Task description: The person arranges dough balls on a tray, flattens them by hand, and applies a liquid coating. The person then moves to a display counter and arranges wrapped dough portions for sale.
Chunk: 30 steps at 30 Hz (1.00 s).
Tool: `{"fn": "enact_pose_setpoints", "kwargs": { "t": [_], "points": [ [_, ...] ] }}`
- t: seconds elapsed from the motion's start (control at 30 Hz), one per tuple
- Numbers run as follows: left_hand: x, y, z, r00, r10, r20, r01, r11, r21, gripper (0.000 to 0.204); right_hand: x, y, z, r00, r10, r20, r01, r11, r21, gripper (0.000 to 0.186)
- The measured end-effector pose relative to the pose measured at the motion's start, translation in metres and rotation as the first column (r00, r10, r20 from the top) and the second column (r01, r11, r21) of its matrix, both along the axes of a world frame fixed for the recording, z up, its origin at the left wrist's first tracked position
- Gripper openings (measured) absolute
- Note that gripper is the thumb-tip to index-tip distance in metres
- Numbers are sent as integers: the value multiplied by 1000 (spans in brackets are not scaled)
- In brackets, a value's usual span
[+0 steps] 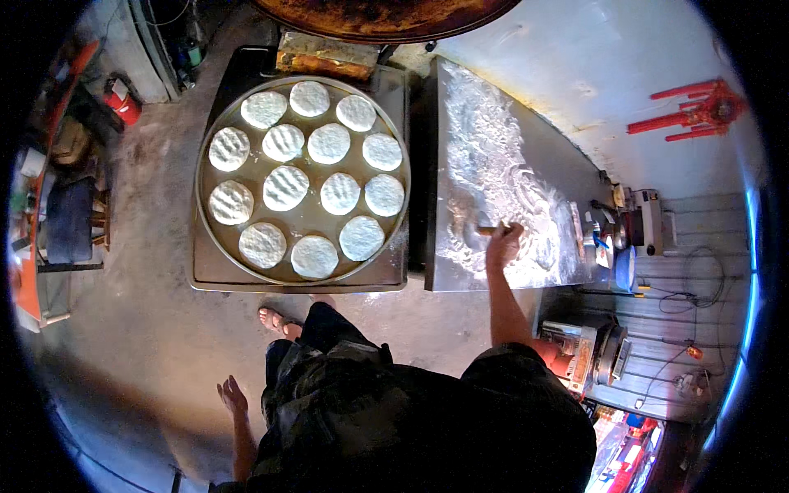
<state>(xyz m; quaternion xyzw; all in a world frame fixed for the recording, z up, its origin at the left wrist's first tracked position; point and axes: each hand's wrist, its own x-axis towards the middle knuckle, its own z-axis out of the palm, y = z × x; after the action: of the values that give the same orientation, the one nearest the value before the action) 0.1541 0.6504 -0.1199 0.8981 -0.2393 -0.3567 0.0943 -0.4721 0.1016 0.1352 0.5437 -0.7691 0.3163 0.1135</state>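
Note:
My right hand [505, 242] is closed around a brown-handled tool [486, 231] over the floured metal table [567, 148]. The tool's working end is blurred, so its kind cannot be made out. White flour [485, 123] lies thick across the tabletop, with swirled marks near my hand. My left hand [233, 396] hangs low at my left side, fingers apart, holding nothing. In front of me, several flat round dough pieces [329, 144] rest spaced out on a large round pan [246, 191]. Some of them carry pressed grooves.
A dark rectangular stand [386, 283] supports the pan. A large rusty round lid [386, 20] hangs beyond it. Tools and a blue bowl [625, 269] crowd the table's right end. A machine [575, 345] stands at my right. A fire extinguisher [122, 102] and a chair [70, 220] are at left.

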Motion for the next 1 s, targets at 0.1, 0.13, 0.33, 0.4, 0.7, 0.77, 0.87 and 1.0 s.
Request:
{"fn": "enact_pose_setpoints", "kwargs": {
  "t": [0.1, 0.13, 0.33, 0.4, 0.7, 0.77, 0.87, 1.0],
  "points": [
    [18, -22, -6, 958, -257, 123, 272, 954, -122, 43, -77, 14, -33, 990, -121, -67, 122, 992, 20, 33],
    [15, -41, 9, 987, -136, 85, 146, 981, -126, 44, -79, 11, -42, 992, -102, -75, 107, 992, 69, 33],
    [2, -139, 94, 993, -49, 104, 75, 961, -266, 42, 11, 15, 23, 987, 103, 122, -114, 990, 83, 26],
    [-16, -153, 104, 996, -31, 88, 56, 953, -297, 41, 41, 10, 12, 919, 386, 78, -390, 920, 43, 25],
    [-55, -76, 83, 975, 211, 70, -194, 963, -189, 44, 379, 50, -22, 403, 807, 433, -915, 369, 163, 26],
    [-58, -57, 92, 959, 275, 71, -264, 956, -128, 45, 415, 52, -31, 310, 858, 410, -950, 265, 164, 26],
    [-65, 0, 85, 942, 323, 88, -312, 943, -120, 45, 443, 55, -38, 258, 876, 408, -964, 202, 175, 25],
    [-76, 23, 90, 921, 383, 66, -380, 924, -49, 46, 456, 51, -62, 223, 897, 381, -971, 171, 165, 23]
  ]
}}
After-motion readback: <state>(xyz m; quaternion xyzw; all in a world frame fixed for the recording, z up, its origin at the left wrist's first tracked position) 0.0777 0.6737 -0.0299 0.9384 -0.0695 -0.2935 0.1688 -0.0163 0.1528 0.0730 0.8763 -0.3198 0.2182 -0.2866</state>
